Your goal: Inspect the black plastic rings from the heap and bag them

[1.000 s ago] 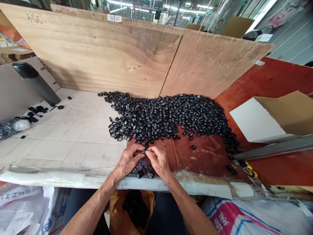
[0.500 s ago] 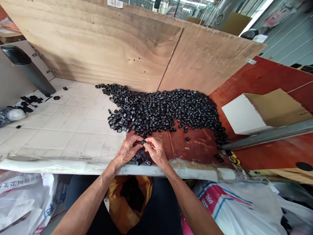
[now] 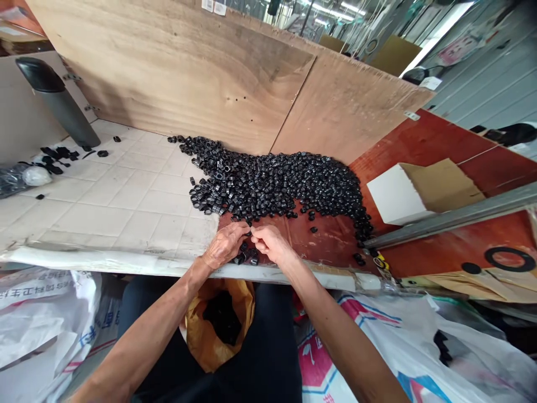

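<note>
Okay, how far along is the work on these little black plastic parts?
Seemingly done: the orange bag below the bench holds a dark heap of parts. In hand: the left hand and right hand pinch one small black part together, with a few loose parts beneath them. Left: the big pile against the plywood, so most remains.

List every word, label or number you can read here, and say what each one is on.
Nothing is sharp enough to quote.
Left white sack: grey and blue Chinese characters, too blurred to read.
Right white sack: red and blue print, unreadable.
White labels on the plywood board: too small.
Pink poster in the background: blurred.
</note>
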A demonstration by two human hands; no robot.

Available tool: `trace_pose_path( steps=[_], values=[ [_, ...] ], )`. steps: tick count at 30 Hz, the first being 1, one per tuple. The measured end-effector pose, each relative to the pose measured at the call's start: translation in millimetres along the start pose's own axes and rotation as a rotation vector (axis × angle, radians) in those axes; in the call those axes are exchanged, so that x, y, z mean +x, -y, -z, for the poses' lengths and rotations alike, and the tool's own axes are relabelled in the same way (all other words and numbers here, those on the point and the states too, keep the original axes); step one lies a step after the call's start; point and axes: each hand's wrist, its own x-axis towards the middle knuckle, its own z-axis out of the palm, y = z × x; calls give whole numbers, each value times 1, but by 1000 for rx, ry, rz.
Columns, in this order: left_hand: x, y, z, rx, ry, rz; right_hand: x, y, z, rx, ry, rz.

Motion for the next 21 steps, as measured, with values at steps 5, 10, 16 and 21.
trace_pose_path(
  steps=[5,10,16,21],
  values=[
    [3,-6,4,11,86,217,-25,-8,7,-138,-121,137],
    [-2,-13,-2,-107,246,367,-58,-32,1,-268,-101,244],
    [-29,-46,-20,-81,82,367,-82,-40,-16,-398,-146,421],
    [-45,-70,-15,-200,45,391,-103,-34,-20,-319,-163,421]
  ],
)
